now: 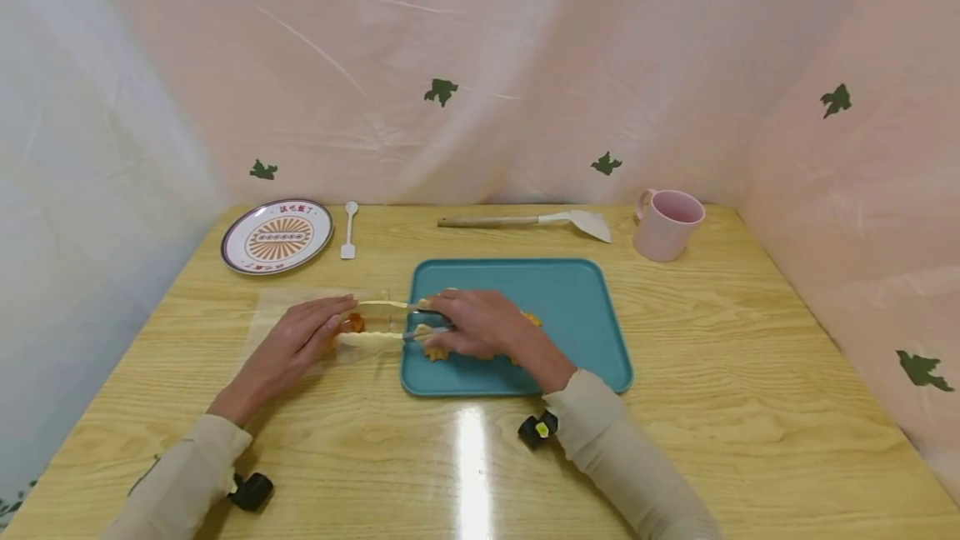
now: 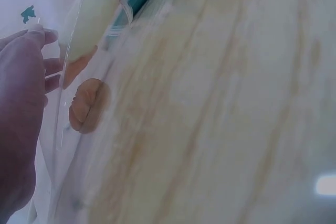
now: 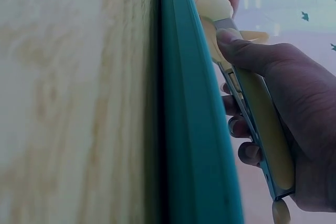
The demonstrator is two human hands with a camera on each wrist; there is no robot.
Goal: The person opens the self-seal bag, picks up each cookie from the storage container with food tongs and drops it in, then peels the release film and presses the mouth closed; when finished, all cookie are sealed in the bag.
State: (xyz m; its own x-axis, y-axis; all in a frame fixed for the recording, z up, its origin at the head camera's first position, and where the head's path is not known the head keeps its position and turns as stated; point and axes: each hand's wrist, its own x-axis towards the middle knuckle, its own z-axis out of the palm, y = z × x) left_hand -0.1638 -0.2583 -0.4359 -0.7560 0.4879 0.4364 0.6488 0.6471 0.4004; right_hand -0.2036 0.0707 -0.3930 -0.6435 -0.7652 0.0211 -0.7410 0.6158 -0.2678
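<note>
My right hand [image 1: 487, 325] [image 3: 304, 98] grips yellow-tipped metal tongs [image 1: 372, 341] [image 3: 270, 135] above the tray; their tips point left, spread apart, at a clear plastic bag [image 1: 273, 311]. With the fingertips of my left hand [image 1: 296, 340] [image 2: 21, 108], I hold the bag's upper side near the tong tips. An orange-brown piece [image 1: 353, 323] shows between the tips. In the left wrist view, a rounded brown piece [image 2: 86, 104] lies low in the bag. Flower-shaped orange pieces [image 1: 437, 353] lie on the teal tray [image 1: 585, 332] [image 3: 194, 129], partly hidden under my right hand.
A patterned plate [image 1: 277, 237] and a small white spatula [image 1: 349, 232] lie at the back left. Behind the tray is a wooden-handled turner [image 1: 495, 222], with a pink mug [image 1: 666, 227] to its right. Cloth hangs around the wooden table [image 1: 720, 407].
</note>
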